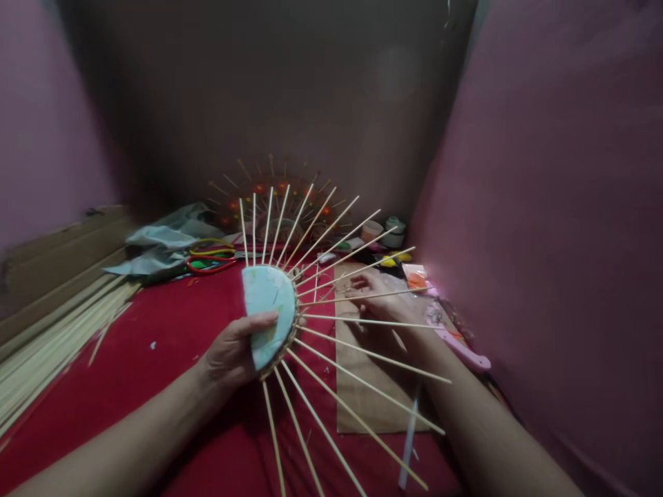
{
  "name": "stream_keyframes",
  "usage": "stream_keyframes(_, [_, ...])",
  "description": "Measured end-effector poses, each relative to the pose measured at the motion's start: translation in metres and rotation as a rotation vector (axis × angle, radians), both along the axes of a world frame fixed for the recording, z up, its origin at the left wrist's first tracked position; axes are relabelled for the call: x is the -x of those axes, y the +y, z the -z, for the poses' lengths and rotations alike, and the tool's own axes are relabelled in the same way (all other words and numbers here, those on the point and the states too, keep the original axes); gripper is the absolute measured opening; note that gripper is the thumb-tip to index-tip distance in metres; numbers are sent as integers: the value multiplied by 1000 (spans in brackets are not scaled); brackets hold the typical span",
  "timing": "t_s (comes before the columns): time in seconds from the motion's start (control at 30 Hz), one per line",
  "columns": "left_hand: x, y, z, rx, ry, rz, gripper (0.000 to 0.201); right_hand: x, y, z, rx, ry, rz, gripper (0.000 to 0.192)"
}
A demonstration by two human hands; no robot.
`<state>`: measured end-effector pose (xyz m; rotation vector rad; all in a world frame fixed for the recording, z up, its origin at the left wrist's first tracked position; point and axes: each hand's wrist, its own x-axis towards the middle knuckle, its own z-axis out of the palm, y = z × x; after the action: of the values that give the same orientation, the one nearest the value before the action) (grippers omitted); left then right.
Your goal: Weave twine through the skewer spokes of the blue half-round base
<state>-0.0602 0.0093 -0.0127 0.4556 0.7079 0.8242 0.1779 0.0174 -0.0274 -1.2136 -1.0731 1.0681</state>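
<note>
A half-round pad (266, 304) in pale blue patterned cloth has several thin wooden sticks (370, 321) fanning out from its curved edge. A braided-looking band runs along that edge. My left hand (233, 352) grips the pad at its lower left, thumb on its face and the other fingers behind. Past the sticks, my right hand (376, 293) reaches over a brown cardboard sheet (362, 400), its fingers bent and apart. Thin, wiry bits (342, 284) lie by its fingertips; sticks partly cover this hand, and I see nothing held in it.
Red cloth (170, 331) covers the table. Red-handled scissors (211, 266) lie near grey-blue fabric (166, 241). Long pale strips (56, 352) line the left side. At right are a pink glue gun (463, 351) and a translucent stick (409, 442). A decorated fan-shaped piece (280, 197) stands behind.
</note>
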Motion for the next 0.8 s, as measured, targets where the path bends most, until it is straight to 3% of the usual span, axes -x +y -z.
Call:
stream_keyframes(0.07, [0, 0, 0, -2, -32, -6, 32, 6, -5, -11, -172, -167, 91, 35])
stream_keyframes(0.13, [-1, 1, 0, 4, -51, -13, 33, 11, -9, -20, -333, -242, 111, 29])
stream_keyframes(0.27, [-1, 2, 3, 7, -74, -12, 25, 22, -19, -31, -478, -240, 91, 26])
stream_keyframes(0.37, [0, 2, 5, -13, -75, 12, 21, 28, -25, -35, -390, -145, -20, 30])
stream_keyframes(0.43, [0, 1, 6, -27, -73, 31, 21, 30, -26, -34, -312, -28, -137, 22])
stream_keyframes(0.53, [-1, -1, 6, -28, -80, 53, 21, 29, -23, -27, -266, 146, -238, 14])
stream_keyframes(0.63, [-2, -3, 7, -46, -81, 89, 20, 34, -19, -14, -130, 246, -338, 22])
stream_keyframes(0.73, [-3, -5, 9, -104, -107, 146, 22, 49, -16, 1, 23, 264, -332, 21])
stream_keyframes(0.8, [-4, -6, 12, -145, -147, 213, 24, 64, -17, 9, 34, 230, -290, 15])
